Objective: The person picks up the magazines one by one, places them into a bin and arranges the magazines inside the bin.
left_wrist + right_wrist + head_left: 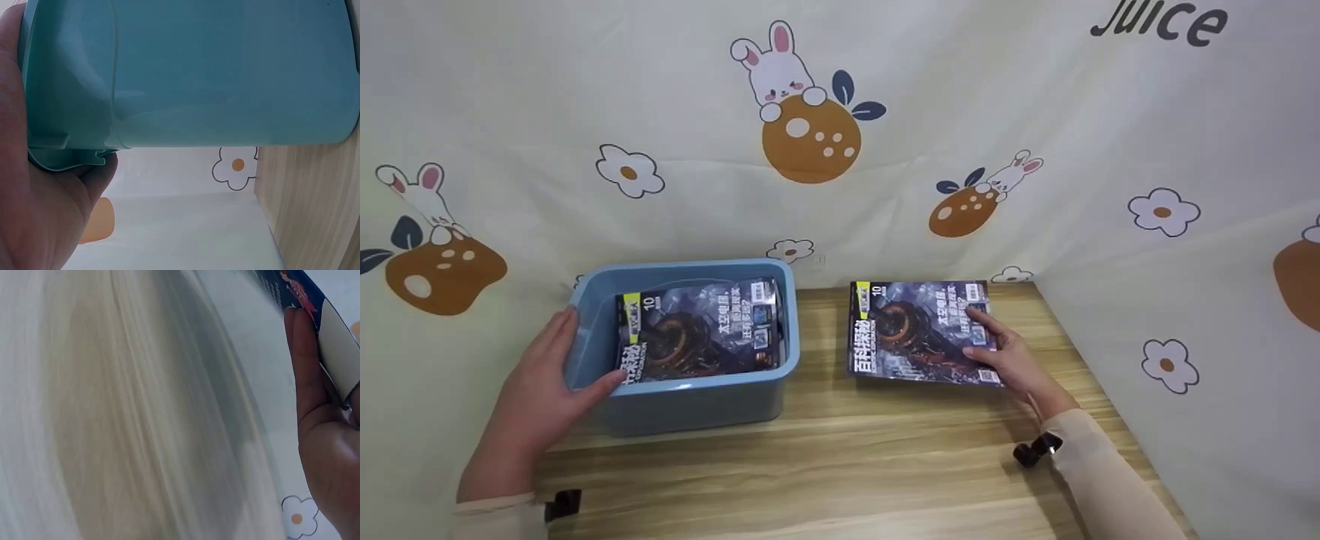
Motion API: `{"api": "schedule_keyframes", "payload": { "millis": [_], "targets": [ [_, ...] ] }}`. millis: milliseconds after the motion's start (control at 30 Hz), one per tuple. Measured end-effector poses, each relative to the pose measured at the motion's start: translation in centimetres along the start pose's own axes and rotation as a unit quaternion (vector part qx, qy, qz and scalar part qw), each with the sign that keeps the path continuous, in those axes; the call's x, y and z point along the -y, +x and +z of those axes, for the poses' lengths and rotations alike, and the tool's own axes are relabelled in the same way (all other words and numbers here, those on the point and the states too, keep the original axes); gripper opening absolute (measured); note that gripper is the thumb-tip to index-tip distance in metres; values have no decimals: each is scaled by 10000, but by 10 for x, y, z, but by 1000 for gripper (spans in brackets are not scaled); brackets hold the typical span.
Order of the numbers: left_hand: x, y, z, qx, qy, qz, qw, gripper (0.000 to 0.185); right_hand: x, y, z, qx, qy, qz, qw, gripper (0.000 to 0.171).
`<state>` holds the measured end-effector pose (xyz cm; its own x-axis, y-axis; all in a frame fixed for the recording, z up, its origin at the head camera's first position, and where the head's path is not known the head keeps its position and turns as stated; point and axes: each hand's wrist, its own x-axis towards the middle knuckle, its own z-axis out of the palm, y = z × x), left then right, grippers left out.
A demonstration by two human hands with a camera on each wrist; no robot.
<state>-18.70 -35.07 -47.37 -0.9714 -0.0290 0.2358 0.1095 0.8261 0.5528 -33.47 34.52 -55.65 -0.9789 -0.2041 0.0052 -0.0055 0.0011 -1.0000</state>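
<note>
My left hand (536,382) grips the left rim of a blue plastic bin (697,412), its thumb lying over the near edge. Seen from the left wrist, the fingers curl under the rim of the bin (225,73). Inside the bin lies a dark magazine (697,334), cover up; whether more lie beneath it is hidden. To the right of the bin, my right hand (1024,367) pinches the right edge of another magazine (915,322) with the same cover. In the right wrist view, fingers press against the underside of that magazine (275,287).
Bin and magazine are over a wood-grain table (825,465). Behind it hangs a pale curtain (675,75) printed with rabbits, oranges and flowers, which also runs along the right side. Each wrist wears a small black device (1039,448).
</note>
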Motion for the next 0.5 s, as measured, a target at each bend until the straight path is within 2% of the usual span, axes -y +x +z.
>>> {"api": "schedule_keyframes", "payload": {
  "millis": [333, 500],
  "targets": [
    [1, -1, 0, -47, -72, 55, 9999, 118, 22, 1, 20, 124, -86, -117, 9998, 88],
    [1, 0, 0, -50, -76, 68, 9999, 118, 34, 1, 29, 94, -59, -4, 9999, 88]
  ]
}}
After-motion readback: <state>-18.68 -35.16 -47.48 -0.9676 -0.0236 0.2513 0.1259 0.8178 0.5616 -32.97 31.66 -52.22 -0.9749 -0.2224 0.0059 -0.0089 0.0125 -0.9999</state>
